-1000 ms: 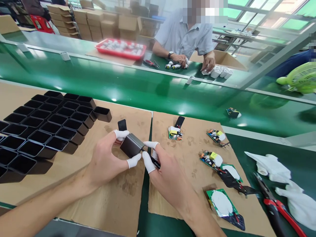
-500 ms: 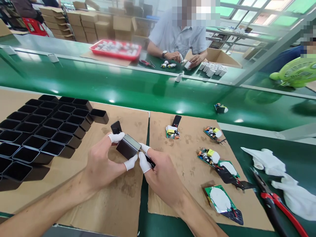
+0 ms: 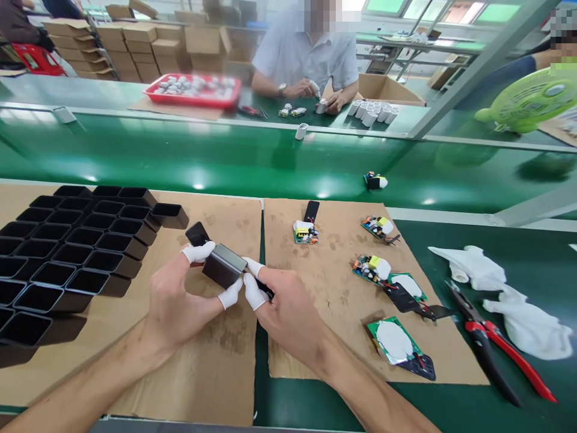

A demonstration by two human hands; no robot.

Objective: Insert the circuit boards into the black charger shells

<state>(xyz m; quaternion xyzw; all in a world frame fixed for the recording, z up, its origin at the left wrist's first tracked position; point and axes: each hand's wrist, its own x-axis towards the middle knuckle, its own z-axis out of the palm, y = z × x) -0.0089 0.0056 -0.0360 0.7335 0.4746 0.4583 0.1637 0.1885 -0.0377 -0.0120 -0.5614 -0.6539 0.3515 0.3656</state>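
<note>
My left hand (image 3: 183,294), with white finger cots on thumb and forefinger, pinches a dark grey rectangular charger shell (image 3: 222,266) above the cardboard mat (image 3: 211,355). My right hand (image 3: 283,307), also with finger cots, presses a small black part (image 3: 265,291) against the shell's right end; its fingers are closed on it. A black flat piece (image 3: 197,233) lies just behind my left forefinger. Rows of empty black shells (image 3: 76,240) stand to the left.
Several green circuit boards (image 3: 377,267) and a black cap (image 3: 311,211) lie on the right cardboard mat. Red-handled pliers (image 3: 496,343) and white gloves (image 3: 518,313) lie at right. A green conveyor belt (image 3: 225,159) runs behind; a person across it handles white parts beside a red tray (image 3: 193,90).
Both hands with the shell have drifted slightly left and down in the picture as the head view shifted. The grip is the same. The person opposite has moved their hands.
</note>
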